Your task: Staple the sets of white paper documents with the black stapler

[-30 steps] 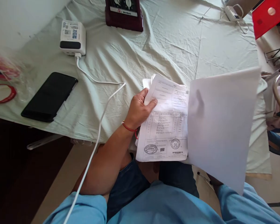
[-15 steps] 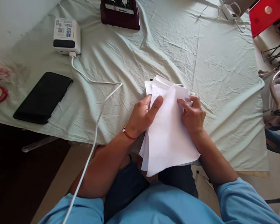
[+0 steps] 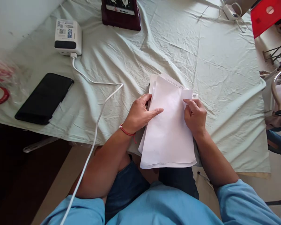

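Observation:
A loose stack of white paper sheets (image 3: pixel 168 134) lies at the table's front edge, its lower end jutting out over my lap. The top sheet is blank; a strip of print shows on a sheet behind it at the far end. My left hand (image 3: pixel 142 112) grips the stack's left side, thumb on top and fingers underneath. At the upper right edge, my right hand (image 3: pixel 194 114) pinches the sheets between thumb and forefinger. Something dark and a small piece with a printed code peek out from beneath the stack.
A black phone (image 3: pixel 44 98) lies to the left on the pale green cloth (image 3: pixel 224 72). Behind it stands a white power block (image 3: pixel 68 37) with a white cable (image 3: pixel 96 125) running towards me. A dark red device (image 3: pixel 121 18) sits at the back, a red tape roll (image 3: pixel 1 95) far left.
The top sheet has flattened out and its bowed lower part has levelled. My left thumb has slid down the sheet, and my right hand has shifted slightly right.

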{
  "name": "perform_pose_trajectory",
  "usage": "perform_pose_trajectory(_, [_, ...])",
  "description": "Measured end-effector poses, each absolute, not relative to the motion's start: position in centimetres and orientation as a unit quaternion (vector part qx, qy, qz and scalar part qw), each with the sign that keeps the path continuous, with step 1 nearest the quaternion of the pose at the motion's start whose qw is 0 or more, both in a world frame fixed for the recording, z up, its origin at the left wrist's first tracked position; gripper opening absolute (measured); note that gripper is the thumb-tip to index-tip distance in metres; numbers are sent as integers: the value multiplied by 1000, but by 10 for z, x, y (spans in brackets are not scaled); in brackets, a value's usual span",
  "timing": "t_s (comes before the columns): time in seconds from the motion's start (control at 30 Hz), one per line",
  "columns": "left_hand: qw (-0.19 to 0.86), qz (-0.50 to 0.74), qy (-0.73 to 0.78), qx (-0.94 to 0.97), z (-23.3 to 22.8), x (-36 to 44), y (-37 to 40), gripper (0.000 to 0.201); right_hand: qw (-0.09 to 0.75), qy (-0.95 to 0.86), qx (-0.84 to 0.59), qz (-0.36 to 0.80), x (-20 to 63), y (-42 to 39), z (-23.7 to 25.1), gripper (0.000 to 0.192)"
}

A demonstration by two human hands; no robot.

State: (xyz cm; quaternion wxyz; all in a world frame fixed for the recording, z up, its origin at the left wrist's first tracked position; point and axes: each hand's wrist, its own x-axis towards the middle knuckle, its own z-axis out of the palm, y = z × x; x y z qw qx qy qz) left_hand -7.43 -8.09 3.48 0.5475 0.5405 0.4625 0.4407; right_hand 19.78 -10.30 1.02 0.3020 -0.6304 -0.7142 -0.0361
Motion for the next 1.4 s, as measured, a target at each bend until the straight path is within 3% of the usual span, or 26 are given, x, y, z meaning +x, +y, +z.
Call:
perform_pose_trajectory(0.07, [543,454,469,527,34,-74,-81,32,296,-714,-634,-26,197,-103,8,38])
perform_pose_trajectory(0.13, [548,468,476,504,34,-74,-80,31,306,-705,-640,-1,198,-102,5,39])
perform_pose_trajectory(0.3, [564,506,476,447,34,-77,-78,37,407,-604,-676,116,208,-94,-12,75])
perform_pose_trajectory(0.4, [571,515,471,432,32,-78,-77,37,453,-560,-676,157,213,-89,-16,81])
perform_pose_trajectory(0.7, [564,519,476,432,30,-78,-76,36,518,-472,-645,305,205,-87,1,50])
perform_pose_trajectory(0.97, [564,514,481,432,26,-73,-75,31,477,-491,-686,249,205,-86,0,45])
perform_pose_trajectory(1.4, [550,517,488,440,20,-67,-72,47,451,-474,-730,197,209,-79,5,29])
